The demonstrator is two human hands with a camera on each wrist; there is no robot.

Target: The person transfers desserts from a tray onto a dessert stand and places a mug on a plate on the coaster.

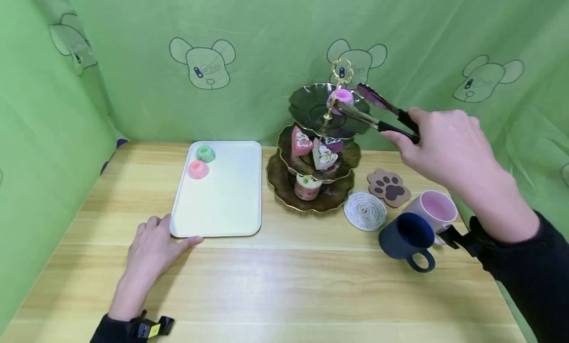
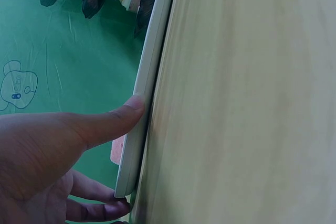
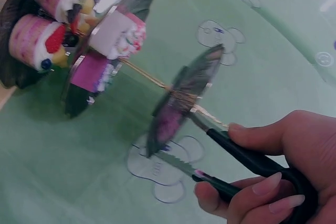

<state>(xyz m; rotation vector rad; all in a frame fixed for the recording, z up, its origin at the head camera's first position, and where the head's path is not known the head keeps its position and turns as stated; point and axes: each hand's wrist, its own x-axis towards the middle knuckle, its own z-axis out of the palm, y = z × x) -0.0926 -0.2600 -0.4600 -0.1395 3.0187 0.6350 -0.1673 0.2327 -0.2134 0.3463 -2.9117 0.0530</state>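
Observation:
My right hand [image 1: 453,145] holds black-handled metal tongs [image 3: 241,153] with their arms spread. They reach the stand's top tier, where a purple ring-shaped sweet [image 1: 344,97] sits by the gold centre rod. One tong tip overlaps that sweet in the head view; the other is to its right, apart from it. At the near left corner of a white tray [image 1: 222,200], my left hand [image 1: 153,247] holds the edge, thumb on the front side and fingers round the left side. A green ring sweet [image 1: 206,153] and a pink one [image 1: 198,169] lie at the tray's far left.
The dark three-tier stand [image 1: 284,185] carries cake slices [image 1: 324,155] on its middle tier and small round cakes [image 3: 37,43] on the bottom. Right of it are a round coaster [image 1: 365,211], a paw-shaped coaster [image 1: 388,187], a navy mug [image 1: 406,237] and a pink mug [image 1: 433,207].

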